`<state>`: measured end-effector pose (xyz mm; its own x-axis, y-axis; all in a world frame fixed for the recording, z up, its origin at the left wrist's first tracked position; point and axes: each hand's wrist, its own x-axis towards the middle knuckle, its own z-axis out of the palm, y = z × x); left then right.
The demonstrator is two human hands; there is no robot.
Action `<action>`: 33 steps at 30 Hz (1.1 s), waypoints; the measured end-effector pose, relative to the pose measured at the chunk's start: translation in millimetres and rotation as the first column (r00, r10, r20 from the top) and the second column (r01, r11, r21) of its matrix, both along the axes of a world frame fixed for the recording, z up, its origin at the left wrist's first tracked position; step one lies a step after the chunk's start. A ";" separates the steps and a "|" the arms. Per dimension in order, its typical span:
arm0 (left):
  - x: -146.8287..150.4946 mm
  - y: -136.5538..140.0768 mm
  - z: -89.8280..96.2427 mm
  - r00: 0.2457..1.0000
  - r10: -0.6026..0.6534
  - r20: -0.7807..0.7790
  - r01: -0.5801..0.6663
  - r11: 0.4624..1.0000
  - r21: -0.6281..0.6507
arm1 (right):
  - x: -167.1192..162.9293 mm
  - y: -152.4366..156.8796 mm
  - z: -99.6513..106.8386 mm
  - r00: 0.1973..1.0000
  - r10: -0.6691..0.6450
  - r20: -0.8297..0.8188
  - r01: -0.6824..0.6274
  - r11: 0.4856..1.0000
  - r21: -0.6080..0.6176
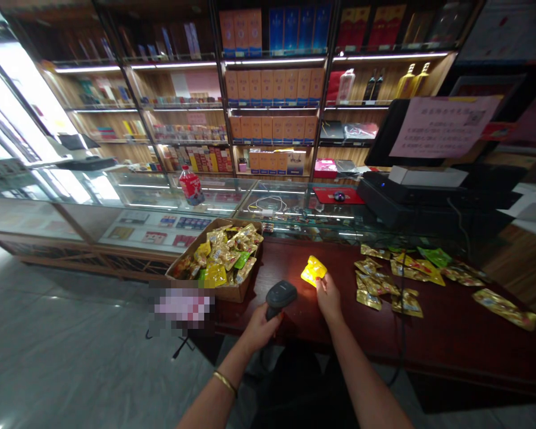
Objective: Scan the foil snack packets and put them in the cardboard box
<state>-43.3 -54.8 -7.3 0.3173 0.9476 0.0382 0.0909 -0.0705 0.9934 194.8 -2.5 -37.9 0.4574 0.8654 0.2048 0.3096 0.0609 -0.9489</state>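
My left hand point(262, 326) is wrapped round the handle of a black barcode scanner point(280, 295), its head tilted towards the right. A bright patch of light falls on a yellow snack packet point(312, 271), pinched by its near edge in my right hand point(328, 295) just above the dark red table. Left of the scanner, a cardboard box point(230, 293) holds many gold, yellow and green packets. To the right of my right hand lie loose gold packets point(375, 280), a green packet point(435, 256) and a single gold packet point(505, 308).
Behind the table point(281, 256) runs a glass display counter point(223, 196) bearing a red-labelled bottle point(190, 185) and a mouse point(339, 196). A monitor with a pink paper sign point(442, 128) stands at right. A black cable point(402, 298) hangs across the table's right part.
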 end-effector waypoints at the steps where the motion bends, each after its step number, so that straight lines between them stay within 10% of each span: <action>1: 0.6 -0.5 1.3 1.000 -0.008 -0.002 0.008 1.000 -0.003 | -0.6 -0.2 -0.6 1.000 0.009 -0.011 -0.009 1.000 0.006; 7: 1.7 1.9 10.0 0.993 -0.083 0.080 0.089 0.993 -0.076 | -3.8 2.2 -4.3 0.990 0.059 -0.126 -0.054 0.998 0.042; 13: -17.9 7.0 19.4 0.911 0.138 0.389 -0.025 0.959 -0.281 | -0.8 7.0 -6.9 0.981 -0.020 -0.194 0.037 0.996 0.082; 33: -31.3 -4.6 11.5 0.950 0.063 0.307 0.033 0.954 -0.298 | -3.4 2.0 5.2 0.994 -0.069 -0.089 0.077 0.993 0.091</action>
